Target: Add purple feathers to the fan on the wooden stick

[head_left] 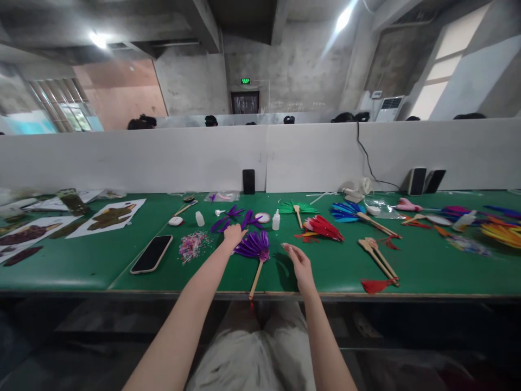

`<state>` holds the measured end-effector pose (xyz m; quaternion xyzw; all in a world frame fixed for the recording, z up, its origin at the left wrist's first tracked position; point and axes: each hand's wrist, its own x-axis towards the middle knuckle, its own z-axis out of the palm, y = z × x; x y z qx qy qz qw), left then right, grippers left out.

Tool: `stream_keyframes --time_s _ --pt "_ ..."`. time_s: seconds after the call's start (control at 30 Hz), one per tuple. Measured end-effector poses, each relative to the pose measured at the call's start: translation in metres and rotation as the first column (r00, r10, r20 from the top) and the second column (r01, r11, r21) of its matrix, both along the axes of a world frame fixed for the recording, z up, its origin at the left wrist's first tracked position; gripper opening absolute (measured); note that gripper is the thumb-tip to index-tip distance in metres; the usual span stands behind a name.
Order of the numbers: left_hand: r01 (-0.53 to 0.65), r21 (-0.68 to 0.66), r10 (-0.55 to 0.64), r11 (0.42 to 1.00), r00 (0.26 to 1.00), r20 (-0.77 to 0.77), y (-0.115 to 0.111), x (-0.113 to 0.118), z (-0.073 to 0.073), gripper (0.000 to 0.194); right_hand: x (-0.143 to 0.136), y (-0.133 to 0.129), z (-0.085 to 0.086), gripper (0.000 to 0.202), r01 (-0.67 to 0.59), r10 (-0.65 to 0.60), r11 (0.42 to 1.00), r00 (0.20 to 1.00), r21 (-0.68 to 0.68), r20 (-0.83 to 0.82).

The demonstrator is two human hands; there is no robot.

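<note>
Left hand, fingers curled, presses purple feather fan on green table. Right hand hovers just right, fingers loosely open, empty. Two small glue bottles stand far side, contents unclear.

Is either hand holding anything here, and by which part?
The left hand rests on the purple feather fan at its upper left edge. The right hand is open, holding nothing.

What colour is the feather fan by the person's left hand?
Purple feather fan with a pale wooden handle, seen in the head view.
</note>
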<state>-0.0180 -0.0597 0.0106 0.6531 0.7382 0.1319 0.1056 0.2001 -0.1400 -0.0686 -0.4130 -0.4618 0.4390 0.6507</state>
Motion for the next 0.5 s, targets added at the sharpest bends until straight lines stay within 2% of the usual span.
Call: stream_keyframes --time_s 0.13,0.2,0.33,0.4,0.5 --pt "0.042 -0.021 -0.042 0.999 0.999 0.01 -0.002 -0.009 0.002 0.034 0.001 -0.002 0.002 0.025 -0.003 0.003 1.0 1.0 -0.022 -0.017" --pt "0.055 -0.008 -0.054 0.998 0.997 0.057 -0.003 -0.016 0.01 0.033 0.001 -0.004 0.005 0.026 -0.008 0.008 0.999 1.0 -0.033 -0.026" --pt "0.092 0.057 -0.102 0.994 0.973 0.209 -0.012 -0.02 0.036 0.033 0.002 -0.008 0.016 0.038 -0.009 0.006 0.999 0.999 -0.048 -0.052" --pt "0.129 0.091 -0.151 0.987 0.941 0.303 -0.028 -0.015 0.048 0.032 0.001 -0.012 0.027 0.044 -0.013 0.011 0.999 0.998 -0.045 -0.058" --pt "0.225 0.126 -0.258 0.966 0.857 0.446 -0.071 0.0 0.058 0.031 -0.008 -0.026 0.053 0.048 -0.074 0.073 0.997 0.997 -0.031 -0.038"
